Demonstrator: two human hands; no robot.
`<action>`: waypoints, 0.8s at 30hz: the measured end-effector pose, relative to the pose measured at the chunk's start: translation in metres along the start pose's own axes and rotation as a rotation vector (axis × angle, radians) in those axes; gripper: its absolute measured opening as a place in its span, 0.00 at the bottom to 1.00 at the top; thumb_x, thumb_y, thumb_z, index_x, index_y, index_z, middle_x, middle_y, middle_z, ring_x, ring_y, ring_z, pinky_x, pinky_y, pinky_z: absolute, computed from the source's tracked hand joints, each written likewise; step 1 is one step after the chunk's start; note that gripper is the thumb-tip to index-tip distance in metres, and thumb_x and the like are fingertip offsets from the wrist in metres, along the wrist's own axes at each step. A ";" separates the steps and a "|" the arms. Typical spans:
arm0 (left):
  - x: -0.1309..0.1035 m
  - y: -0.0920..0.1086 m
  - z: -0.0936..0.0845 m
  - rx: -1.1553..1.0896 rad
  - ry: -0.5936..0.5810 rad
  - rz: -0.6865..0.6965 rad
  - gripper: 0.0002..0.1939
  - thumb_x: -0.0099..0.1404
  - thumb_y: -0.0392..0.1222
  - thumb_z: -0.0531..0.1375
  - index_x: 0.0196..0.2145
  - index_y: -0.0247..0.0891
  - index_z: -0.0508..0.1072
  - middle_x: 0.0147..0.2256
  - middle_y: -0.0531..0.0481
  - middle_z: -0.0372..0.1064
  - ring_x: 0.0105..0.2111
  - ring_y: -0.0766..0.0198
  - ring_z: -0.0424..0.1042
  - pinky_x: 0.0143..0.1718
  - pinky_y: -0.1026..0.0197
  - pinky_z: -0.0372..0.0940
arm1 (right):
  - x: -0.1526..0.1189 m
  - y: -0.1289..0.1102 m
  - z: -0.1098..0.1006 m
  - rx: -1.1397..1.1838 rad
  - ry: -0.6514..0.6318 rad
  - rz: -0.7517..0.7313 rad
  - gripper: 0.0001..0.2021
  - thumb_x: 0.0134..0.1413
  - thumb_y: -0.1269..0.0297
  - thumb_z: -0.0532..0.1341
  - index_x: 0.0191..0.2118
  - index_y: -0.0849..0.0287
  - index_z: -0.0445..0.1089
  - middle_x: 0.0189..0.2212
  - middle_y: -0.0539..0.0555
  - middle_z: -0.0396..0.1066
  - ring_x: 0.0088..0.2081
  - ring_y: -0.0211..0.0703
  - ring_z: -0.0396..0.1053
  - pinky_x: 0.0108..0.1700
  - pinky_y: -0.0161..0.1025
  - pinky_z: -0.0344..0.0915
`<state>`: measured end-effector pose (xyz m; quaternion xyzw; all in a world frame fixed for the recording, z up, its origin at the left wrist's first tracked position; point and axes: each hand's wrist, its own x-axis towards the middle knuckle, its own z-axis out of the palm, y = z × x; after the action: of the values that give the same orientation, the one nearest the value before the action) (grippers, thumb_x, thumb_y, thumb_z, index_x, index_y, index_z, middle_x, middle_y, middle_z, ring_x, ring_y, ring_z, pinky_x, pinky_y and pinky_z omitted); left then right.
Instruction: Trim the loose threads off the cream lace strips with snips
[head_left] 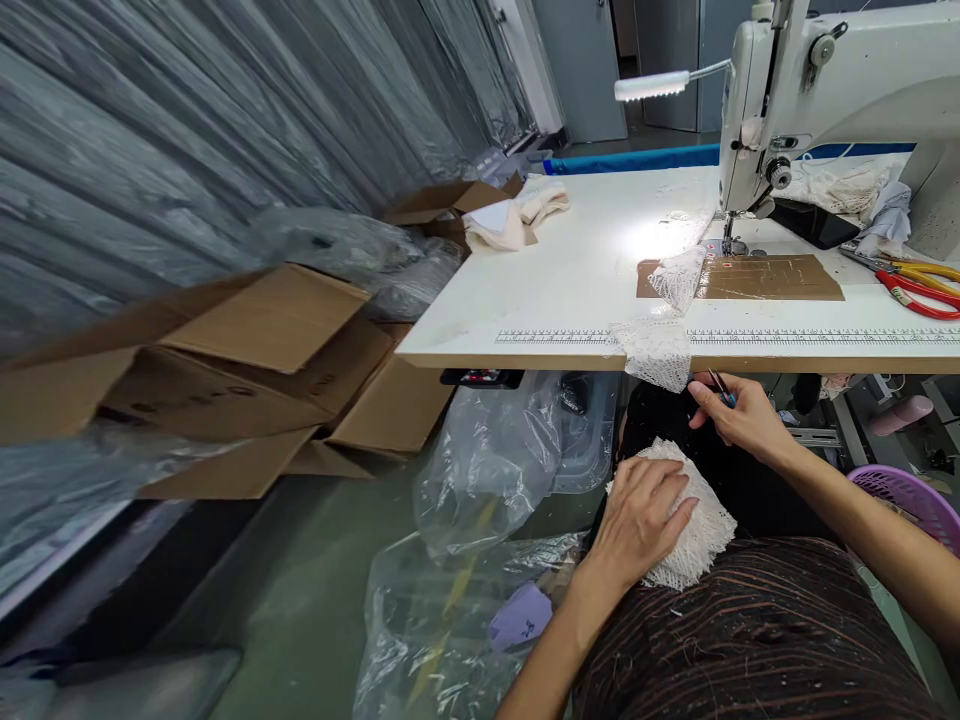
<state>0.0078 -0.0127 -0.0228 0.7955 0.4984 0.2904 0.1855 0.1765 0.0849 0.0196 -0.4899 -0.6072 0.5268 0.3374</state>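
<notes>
My left hand (637,515) lies on top of a pile of white lace pieces (701,530) on my lap, its fingers spread a little over the lace. In my right hand (742,415), just below the table's front edge, is a small pair of thread snips (723,389) with dark blades and a blue part. A strip of white lace (652,350) hangs over that edge beside the snips. It runs back across the table toward the needle area of the sewing machine (731,225). My right palm is hidden.
Brown tape (772,278) and a printed ruler mark the white table (577,290). Red and yellow-handled tools (915,285) lie at right, folded cream fabric (517,215) at the far left corner. An open cardboard box (247,380), plastic bags (487,470) and a purple basket (907,500) stand around.
</notes>
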 end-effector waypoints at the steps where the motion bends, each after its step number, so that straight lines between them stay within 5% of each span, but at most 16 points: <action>1: -0.001 0.000 0.002 -0.003 -0.026 0.015 0.09 0.66 0.41 0.59 0.41 0.39 0.77 0.42 0.40 0.77 0.44 0.50 0.74 0.51 0.44 0.61 | 0.006 -0.001 0.003 0.032 0.009 0.013 0.30 0.50 0.37 0.59 0.43 0.63 0.68 0.20 0.50 0.70 0.13 0.31 0.51 0.15 0.32 0.47; 7: 0.011 -0.004 -0.009 -0.435 0.083 -0.192 0.18 0.63 0.54 0.61 0.45 0.41 0.77 0.45 0.40 0.76 0.46 0.50 0.72 0.50 0.48 0.62 | 0.009 -0.006 0.018 0.097 0.046 -0.050 0.25 0.45 0.39 0.64 0.30 0.60 0.67 0.14 0.44 0.60 0.16 0.30 0.51 0.18 0.31 0.50; 11: 0.027 -0.014 -0.014 -1.078 0.041 -0.374 0.41 0.53 0.75 0.58 0.48 0.36 0.75 0.43 0.39 0.77 0.43 0.51 0.74 0.45 0.53 0.66 | -0.018 -0.011 0.019 0.021 -0.156 -0.194 0.18 0.54 0.48 0.59 0.26 0.59 0.64 0.18 0.46 0.59 0.21 0.32 0.53 0.24 0.32 0.53; 15: 0.039 -0.020 -0.019 -1.463 0.051 -0.505 0.49 0.42 0.80 0.59 0.48 0.35 0.74 0.42 0.39 0.77 0.39 0.52 0.76 0.38 0.56 0.69 | -0.049 -0.015 0.017 -0.082 -0.439 -0.294 0.14 0.58 0.60 0.56 0.23 0.59 0.61 0.19 0.45 0.54 0.22 0.32 0.49 0.25 0.32 0.51; 20: 0.043 -0.015 -0.035 -1.362 -0.045 -0.552 0.42 0.38 0.61 0.74 0.47 0.34 0.74 0.37 0.41 0.78 0.31 0.59 0.75 0.33 0.62 0.68 | -0.069 -0.015 0.011 -0.270 -0.731 -0.335 0.08 0.51 0.74 0.58 0.23 0.60 0.64 0.19 0.44 0.58 0.22 0.31 0.49 0.26 0.32 0.50; 24: 0.041 -0.010 -0.040 -1.115 -0.097 -0.621 0.26 0.44 0.49 0.75 0.39 0.34 0.77 0.32 0.47 0.77 0.30 0.64 0.73 0.34 0.64 0.65 | -0.064 -0.013 0.003 -0.320 -0.610 -0.261 0.03 0.53 0.68 0.59 0.33 0.61 0.69 0.22 0.46 0.61 0.23 0.32 0.53 0.27 0.31 0.53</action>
<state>-0.0112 0.0284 0.0137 0.4104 0.4707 0.4026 0.6693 0.1893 0.0241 0.0388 -0.2753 -0.8120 0.4994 0.1244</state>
